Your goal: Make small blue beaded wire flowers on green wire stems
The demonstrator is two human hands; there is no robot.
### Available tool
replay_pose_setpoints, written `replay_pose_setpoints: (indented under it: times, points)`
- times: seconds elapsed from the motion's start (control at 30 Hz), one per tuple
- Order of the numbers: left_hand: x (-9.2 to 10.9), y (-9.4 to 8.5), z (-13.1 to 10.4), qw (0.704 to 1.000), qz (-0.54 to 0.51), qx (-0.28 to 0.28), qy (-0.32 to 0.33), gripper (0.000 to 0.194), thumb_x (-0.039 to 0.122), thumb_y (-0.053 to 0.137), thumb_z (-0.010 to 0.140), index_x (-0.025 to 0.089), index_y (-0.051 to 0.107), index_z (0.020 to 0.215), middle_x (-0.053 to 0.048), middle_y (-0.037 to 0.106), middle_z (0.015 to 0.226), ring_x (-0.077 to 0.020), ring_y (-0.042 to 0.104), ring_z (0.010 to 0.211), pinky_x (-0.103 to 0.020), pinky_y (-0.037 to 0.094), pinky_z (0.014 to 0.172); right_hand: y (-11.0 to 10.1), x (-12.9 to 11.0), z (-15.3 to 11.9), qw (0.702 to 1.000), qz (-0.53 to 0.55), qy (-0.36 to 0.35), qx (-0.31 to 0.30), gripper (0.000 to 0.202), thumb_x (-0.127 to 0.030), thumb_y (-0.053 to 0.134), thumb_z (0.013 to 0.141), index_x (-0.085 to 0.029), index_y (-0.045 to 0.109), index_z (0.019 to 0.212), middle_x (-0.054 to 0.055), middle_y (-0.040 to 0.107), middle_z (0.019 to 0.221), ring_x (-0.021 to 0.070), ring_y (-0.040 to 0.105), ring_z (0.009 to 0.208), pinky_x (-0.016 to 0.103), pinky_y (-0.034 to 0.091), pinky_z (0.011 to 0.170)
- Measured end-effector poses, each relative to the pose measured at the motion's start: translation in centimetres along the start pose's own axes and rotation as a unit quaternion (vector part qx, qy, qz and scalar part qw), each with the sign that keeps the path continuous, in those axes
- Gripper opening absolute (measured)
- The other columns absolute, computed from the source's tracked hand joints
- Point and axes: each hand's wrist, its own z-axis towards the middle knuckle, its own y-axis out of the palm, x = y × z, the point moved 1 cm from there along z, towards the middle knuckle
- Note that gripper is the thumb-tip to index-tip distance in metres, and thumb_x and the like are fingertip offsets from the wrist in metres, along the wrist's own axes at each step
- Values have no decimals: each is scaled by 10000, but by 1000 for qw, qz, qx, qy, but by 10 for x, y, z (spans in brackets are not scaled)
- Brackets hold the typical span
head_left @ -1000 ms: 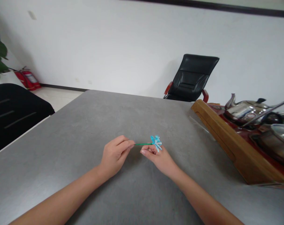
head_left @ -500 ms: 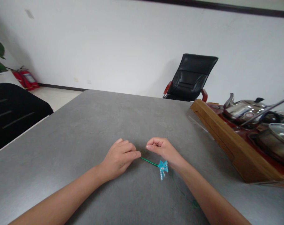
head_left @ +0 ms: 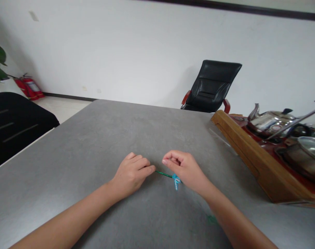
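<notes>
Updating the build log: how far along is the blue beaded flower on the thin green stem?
Looks done: the blue beaded flower sits at one end of the thin green stem.
In hand: left hand pinches the other end; right hand's fingers are closed, contents unclear.
Probably left: dealing with the blurred green tangle by the right forearm, seemingly loose thread.

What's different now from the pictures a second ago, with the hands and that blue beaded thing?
The blue beaded piece has dropped nearer the person, so its green stem now slopes down to the right. The left hand has shifted slightly right, still pinching the stem. Green thread now shows by the right forearm. The kettle and office chair stayed put.
</notes>
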Motion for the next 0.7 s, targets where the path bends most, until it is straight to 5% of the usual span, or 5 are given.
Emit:
replay_pose_setpoints:
  times: [0.33,0.7]
  points:
    - [-4,-3,-2,995,46,39,-79,232,147,404,933,188,631,953,-27,616,764,-156,469,667,-307,269,610,2,-27,-15,980,-180,-82,16,167,-223,488,881,-218,637,806,4,622,699,131,549,615,249,347,590]
    - [-7,1,-8,983,39,63,-168,219,167,430,924,191,642,977,-33,615,801,-150,527,690,-262,388,631,27,-19,-22,971,-229,-64,-2,183,-209,438,894,-212,607,824,21,665,706,161,602,618,270,334,575]
